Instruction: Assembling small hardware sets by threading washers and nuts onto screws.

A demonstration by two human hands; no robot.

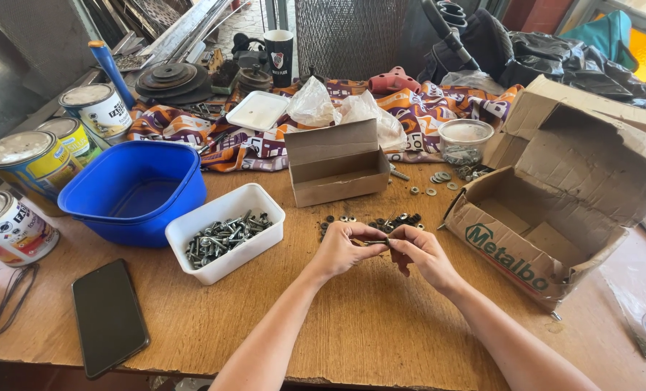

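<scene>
Dark bolt (pixel 378 241) level, left-right, pinched between both hands (pixel 384 250).

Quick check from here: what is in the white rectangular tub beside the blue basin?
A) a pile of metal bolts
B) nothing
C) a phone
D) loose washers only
A: the white tub, just right of the blue basin, holds a heap of grey metal bolts; the loose washers lie on the table farther right, and the phone lies flat on the table nearer the edge.

Bare table (pixel 352 318) lies below the hands; white tub (pixel 225 232) blocks left, torn carton (pixel 555 217) right, small box (pixel 337 163) ahead.
</scene>
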